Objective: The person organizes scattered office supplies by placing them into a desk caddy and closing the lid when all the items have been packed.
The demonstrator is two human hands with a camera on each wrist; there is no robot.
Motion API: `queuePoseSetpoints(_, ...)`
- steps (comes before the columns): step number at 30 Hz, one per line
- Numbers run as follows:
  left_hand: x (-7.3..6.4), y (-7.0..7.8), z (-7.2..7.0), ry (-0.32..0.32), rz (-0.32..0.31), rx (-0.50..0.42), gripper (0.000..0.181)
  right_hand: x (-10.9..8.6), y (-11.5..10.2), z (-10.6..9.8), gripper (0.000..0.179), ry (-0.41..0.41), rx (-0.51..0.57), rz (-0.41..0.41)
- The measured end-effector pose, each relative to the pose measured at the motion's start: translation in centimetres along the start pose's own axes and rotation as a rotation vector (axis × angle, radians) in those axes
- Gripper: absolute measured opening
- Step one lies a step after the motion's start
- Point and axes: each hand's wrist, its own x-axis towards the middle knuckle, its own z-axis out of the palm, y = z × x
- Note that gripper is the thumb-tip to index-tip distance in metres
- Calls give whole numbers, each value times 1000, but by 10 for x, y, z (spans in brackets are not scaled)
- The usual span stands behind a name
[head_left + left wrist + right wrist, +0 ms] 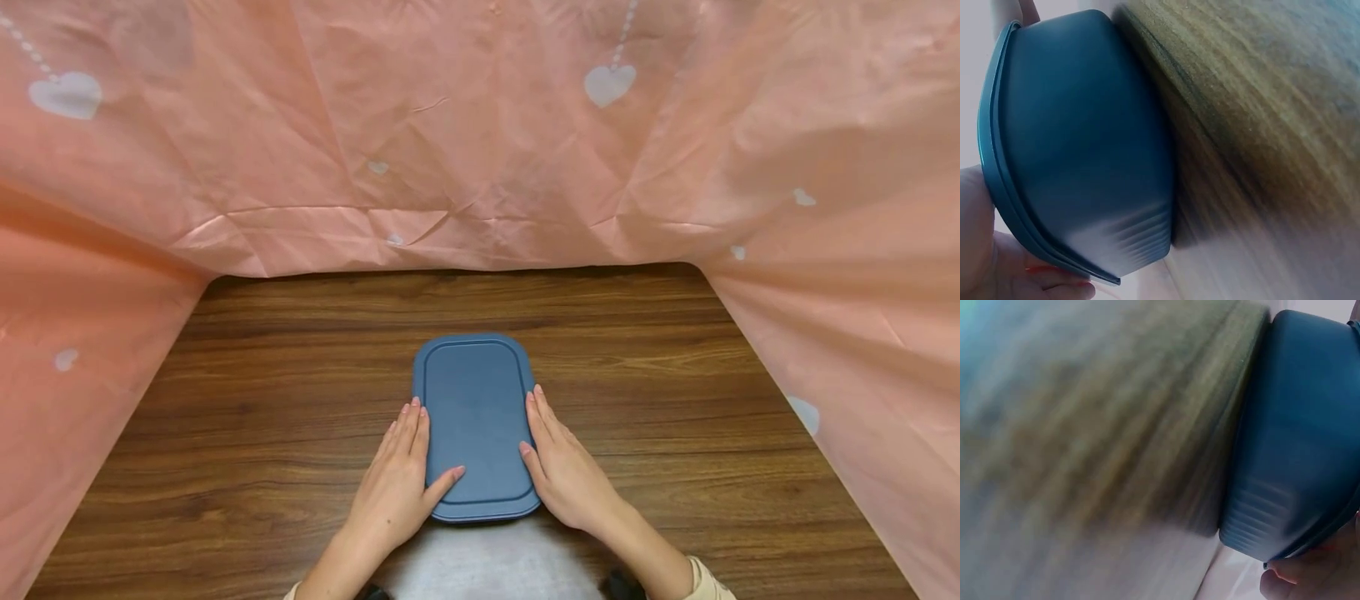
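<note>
A blue lidded box (477,408) with rounded corners stands on the wooden table, its long side pointing away from me. Along its left edge lies my left hand (393,492), fingers straight, with the thumb resting on top of the lid (480,400). My right hand (566,475) touches the opposite edge, also with straight fingers, its thumb at the lid's border. In the left wrist view the deep box wall (1085,131) shows, and some fingers (1066,292) reach by the rim. The right wrist view has the ribbed box end (1260,512) beside the fingers of that hand.
The brown wood-grain table (300,358) spreads around the box. A pink cloth (480,125) with white hearts hangs behind it and along both sides. Pale light reflects off the table's near edge.
</note>
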Motion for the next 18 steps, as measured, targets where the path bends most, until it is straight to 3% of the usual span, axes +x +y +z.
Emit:
queuePoseSetpoints(12, -1, 1, 1, 21, 13, 15, 85, -1, 0, 3, 62, 20, -8, -7)
queuePoseSetpoints(18, -2, -2, 2, -2, -2, -28, 81, -1, 0, 1, 63, 6, -1, 7)
